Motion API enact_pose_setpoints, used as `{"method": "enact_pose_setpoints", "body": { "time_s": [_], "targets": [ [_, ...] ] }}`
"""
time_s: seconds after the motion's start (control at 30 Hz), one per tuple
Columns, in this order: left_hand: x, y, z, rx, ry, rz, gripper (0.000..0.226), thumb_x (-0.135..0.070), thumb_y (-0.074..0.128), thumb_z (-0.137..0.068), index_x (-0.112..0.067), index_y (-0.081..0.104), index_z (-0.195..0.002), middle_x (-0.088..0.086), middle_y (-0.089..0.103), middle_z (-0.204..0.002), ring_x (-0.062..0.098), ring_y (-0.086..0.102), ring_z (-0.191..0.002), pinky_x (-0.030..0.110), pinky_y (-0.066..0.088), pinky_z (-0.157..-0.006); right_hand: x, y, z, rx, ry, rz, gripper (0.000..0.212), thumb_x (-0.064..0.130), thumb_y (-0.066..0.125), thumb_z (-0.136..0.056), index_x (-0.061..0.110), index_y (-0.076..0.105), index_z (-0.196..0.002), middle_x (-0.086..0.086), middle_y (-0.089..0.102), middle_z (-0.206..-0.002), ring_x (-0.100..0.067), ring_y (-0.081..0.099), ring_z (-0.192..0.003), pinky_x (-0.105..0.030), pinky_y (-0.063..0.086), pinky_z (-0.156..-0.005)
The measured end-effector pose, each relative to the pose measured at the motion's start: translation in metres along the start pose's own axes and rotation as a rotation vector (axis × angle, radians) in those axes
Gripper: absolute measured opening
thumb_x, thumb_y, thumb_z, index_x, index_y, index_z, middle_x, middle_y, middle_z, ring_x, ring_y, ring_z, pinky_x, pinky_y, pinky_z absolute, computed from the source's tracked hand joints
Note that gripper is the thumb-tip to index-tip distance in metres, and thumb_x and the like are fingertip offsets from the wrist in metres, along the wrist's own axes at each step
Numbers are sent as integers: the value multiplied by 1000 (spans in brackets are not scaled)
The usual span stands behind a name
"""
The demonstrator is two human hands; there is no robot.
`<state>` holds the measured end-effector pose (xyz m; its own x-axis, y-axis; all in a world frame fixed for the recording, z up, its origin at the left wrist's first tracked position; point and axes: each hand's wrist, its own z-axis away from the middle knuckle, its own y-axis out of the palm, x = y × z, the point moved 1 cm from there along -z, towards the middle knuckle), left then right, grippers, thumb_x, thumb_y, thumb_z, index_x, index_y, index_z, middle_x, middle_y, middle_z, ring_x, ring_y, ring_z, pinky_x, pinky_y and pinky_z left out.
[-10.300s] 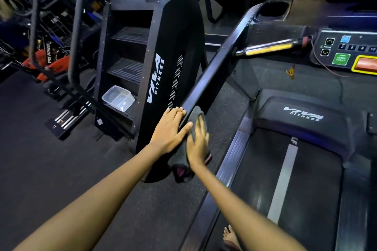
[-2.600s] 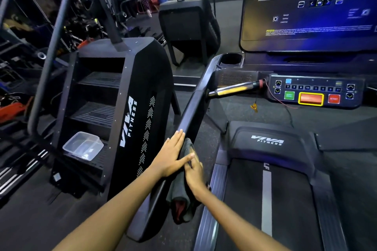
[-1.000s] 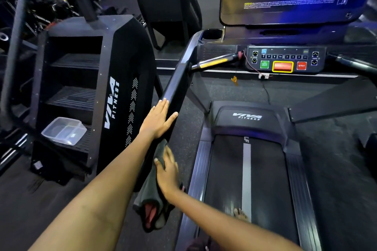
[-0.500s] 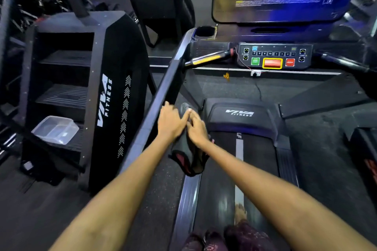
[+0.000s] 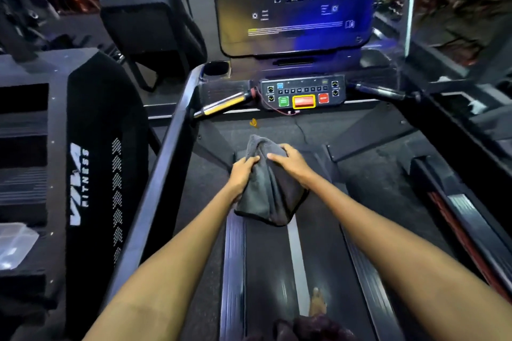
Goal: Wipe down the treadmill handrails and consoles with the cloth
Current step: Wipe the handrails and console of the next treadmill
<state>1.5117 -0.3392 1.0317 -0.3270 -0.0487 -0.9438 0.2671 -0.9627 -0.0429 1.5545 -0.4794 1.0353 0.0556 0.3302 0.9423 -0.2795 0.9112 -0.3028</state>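
Left hand: the left hand [image 5: 243, 171] grips the left side of the cloth [image 5: 270, 191], fingers curled over its upper fold and thumb hidden behind the fabric.
Right hand: the right hand [image 5: 291, 162] grips the right side of the same cloth, fingers curled over the top and pointing toward the left hand; the fingertips of both hands nearly meet.
Cloth: dark grey, bunched, held in the air between both hands above the front end of the treadmill belt [image 5: 279, 271], its lower part hanging loose, touching no rail.
Left handrail: the left handrail [image 5: 163, 174] runs along the left edge of the treadmill, well apart from both hands.
Right handrail: the right handrail [image 5: 457, 147] runs along the right edge, also apart from the hands.
Console: the button panel [image 5: 303, 93] sits at the far end of the treadmill under the screen [image 5: 293, 3], beyond the cloth.
Other: a stair machine [image 5: 91, 152] marked VIVA FITNESS stands beside the left handrail; a clear plastic container [image 5: 13, 243] lies on its step at the picture's left edge.
Change: half a second ago both hands pressed the cloth against the left handrail; now they have lifted it off the rail and brought it to the middle over the belt, and the view has turned to face the console squarely.
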Motion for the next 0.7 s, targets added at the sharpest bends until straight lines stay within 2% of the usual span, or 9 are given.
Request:
{"method": "enact_pose_setpoints", "body": {
  "time_s": [0.1,0.23,0.3,0.4,0.5,0.57,0.7],
  "targets": [
    [-11,30,-7,74,35,7,17,-12,53,-93,-14,59,-77,1,61,-76,11,55,-69,23,46,-66,-7,-36,-8,31,81,17,25,33,71,-81,14,68,-98,0,67,-94,-15,61,-90,-29,47,-79],
    [-24,69,-27,124,116,-26,13,-14,56,-93,-13,64,-83,6,66,-89,15,58,-84,32,48,-84,-7,-85,-21,2,116,-52,26,31,69,-84,11,68,-101,-1,68,-91,-13,62,-83,-25,47,-72],
    [-37,91,-39,136,167,-31,11,-14,55,-93,-12,65,-89,7,66,-93,15,58,-87,31,48,-86,-4,-108,-30,-24,111,-73,28,31,67,-85,9,67,-103,-5,68,-96,-16,62,-87,-28,47,-76],
    [-57,129,-60,130,208,-32,12,-13,54,-94,-12,64,-88,2,65,-87,16,57,-86,28,48,-80,5,-147,-49,-57,104,-87,29,30,69,-83,8,66,-102,-8,68,-98,-19,62,-88,-29,49,-77],
    [-76,171,-83,107,204,-51,20,-17,54,-94,-2,66,-101,8,64,-94,18,55,-88,33,45,-83,16,-197,-69,33,225,-29,41,33,75,-75,6,68,-105,-11,71,-101,-27,67,-94,-37,52,-88],
    [-89,197,-96,121,205,-68,26,-18,53,-95,2,64,-108,11,64,-98,18,55,-89,33,44,-83,21,-230,-80,118,333,12,48,34,77,-71,6,67,-109,-15,70,-105,-33,65,-101,-46,48,-95],
    [-122,251,-121,166,250,-80,28,-20,51,-96,2,65,-108,12,65,-101,18,57,-92,28,42,-78,31,-289,-104,111,376,79,55,37,79,-66,7,66,-110,-17,69,-106,-35,64,-101,-53,47,-96]
  ]
}}
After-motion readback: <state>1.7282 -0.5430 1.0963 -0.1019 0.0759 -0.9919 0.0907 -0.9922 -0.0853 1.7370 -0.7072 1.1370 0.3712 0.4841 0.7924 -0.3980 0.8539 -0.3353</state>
